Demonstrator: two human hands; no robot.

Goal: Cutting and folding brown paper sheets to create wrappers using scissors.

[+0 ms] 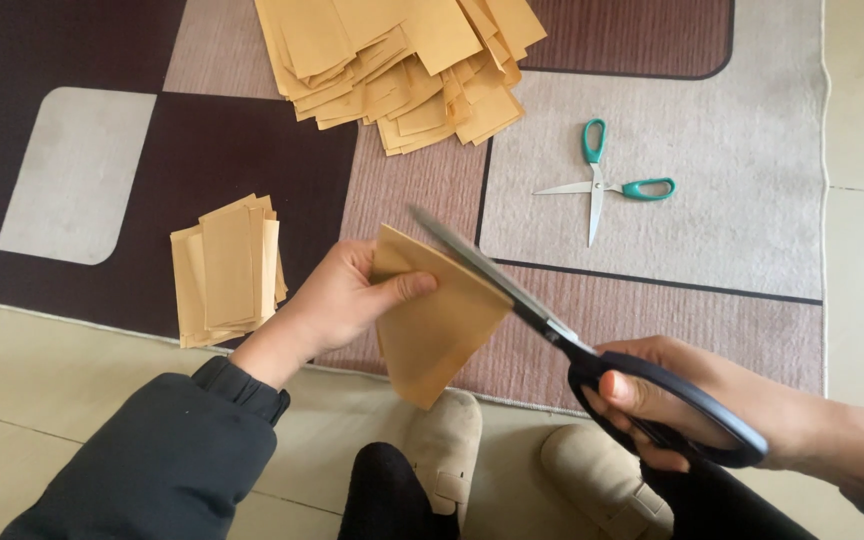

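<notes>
Holding a brown paper piece (437, 325) up in front of me, my left hand (337, 300) pinches its edge, thumb on top, so it stays stiff for the blades. My right hand (672, 395) has a closed grip through the loops of the black scissors (592, 355). The blades are shut or nearly so, and they lie along the top edge of the paper. A small neat stack of paper pieces (225, 268) sits on the rug (732, 130) near my left hand, easy to reach. A big messy pile of brown paper (397, 65) lies farther away. Green scissors (607, 185) rest open on the rug, well apart from me. My tan shoes (442, 445) poke out below.
</notes>
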